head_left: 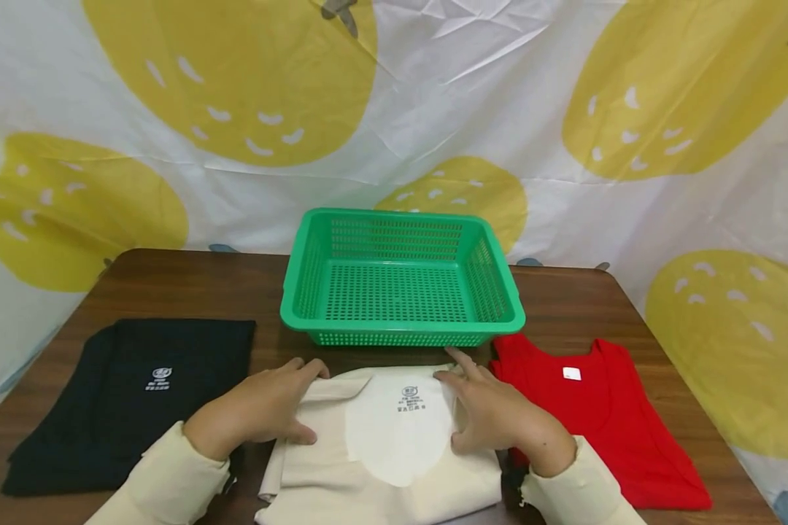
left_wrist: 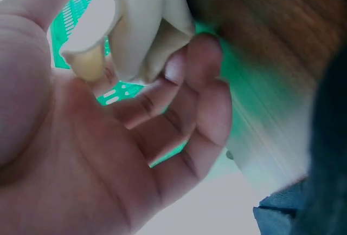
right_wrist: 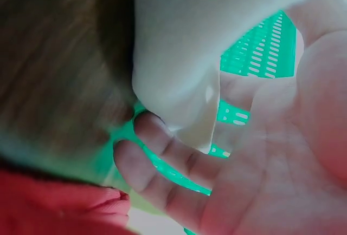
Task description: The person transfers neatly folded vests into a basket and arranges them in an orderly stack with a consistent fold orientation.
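Note:
A cream shirt [head_left: 427, 492], folded, lies at the front middle, its paler round neck area bearing a small printed label [head_left: 410, 399]. At its left side, my left hand [head_left: 263, 405] grips the edge, thumb on top and fingers toward the far corner. My right hand [head_left: 499, 412] holds the opposite side with its thumb on the cloth and its fingers spread along the far edge. In the left wrist view, curled fingers meet a loose fold of the cream cloth [left_wrist: 143, 24]. The right wrist view has the cloth [right_wrist: 173, 56] hanging over the fingers.
Just beyond the shirt stands a green plastic basket [head_left: 403, 327] with nothing in it. A folded black shirt [head_left: 171, 423] lies to the left, a folded red top [head_left: 604, 408] to the right, on the brown wooden table [head_left: 190, 284]. A fruit-patterned cloth [head_left: 466, 95] hangs behind.

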`<action>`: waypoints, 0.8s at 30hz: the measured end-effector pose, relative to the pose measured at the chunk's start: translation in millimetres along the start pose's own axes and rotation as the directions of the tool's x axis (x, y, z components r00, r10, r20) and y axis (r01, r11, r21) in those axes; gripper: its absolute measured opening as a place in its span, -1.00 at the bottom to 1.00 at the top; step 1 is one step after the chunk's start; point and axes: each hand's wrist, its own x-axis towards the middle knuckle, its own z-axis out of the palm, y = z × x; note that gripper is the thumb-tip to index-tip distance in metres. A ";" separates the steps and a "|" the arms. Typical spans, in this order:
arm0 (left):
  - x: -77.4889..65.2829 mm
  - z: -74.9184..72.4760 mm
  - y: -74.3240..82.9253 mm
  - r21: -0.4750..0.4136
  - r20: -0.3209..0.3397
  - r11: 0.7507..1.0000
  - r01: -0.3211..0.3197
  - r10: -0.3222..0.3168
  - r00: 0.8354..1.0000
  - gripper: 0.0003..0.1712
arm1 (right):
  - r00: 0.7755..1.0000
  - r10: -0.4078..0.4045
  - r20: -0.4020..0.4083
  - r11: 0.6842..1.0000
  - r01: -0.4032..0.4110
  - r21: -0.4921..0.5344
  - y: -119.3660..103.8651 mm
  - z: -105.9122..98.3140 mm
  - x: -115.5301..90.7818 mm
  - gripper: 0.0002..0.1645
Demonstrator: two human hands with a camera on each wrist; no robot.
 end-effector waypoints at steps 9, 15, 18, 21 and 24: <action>0.3 0.4 -2.6 -0.104 0.047 0.995 0.006 -0.001 0.999 0.03 | 0.998 -0.029 0.047 0.992 0.023 0.124 10.6 1.4 1.9 0.18; -0.6 -0.4 -3.1 -0.050 0.034 0.999 0.002 -0.001 0.999 -0.03 | 1.000 0.025 0.017 0.985 -0.028 0.172 13.3 0.5 5.0 0.17; 0.1 -0.5 -3.5 -0.047 0.027 0.999 0.006 -0.005 1.000 -0.08 | 0.999 0.040 -0.015 0.987 -0.037 0.158 14.3 0.8 7.5 0.01; 1.4 -0.7 -4.2 -0.068 0.023 0.998 0.008 -0.006 1.000 -0.12 | 0.998 0.029 -0.051 0.989 -0.022 0.146 15.1 1.1 9.3 -0.16; 2.8 -0.6 -4.7 -0.075 0.024 0.997 -0.001 0.003 1.000 -0.14 | 0.996 0.024 -0.083 0.989 -0.012 0.147 15.5 0.9 9.1 -0.26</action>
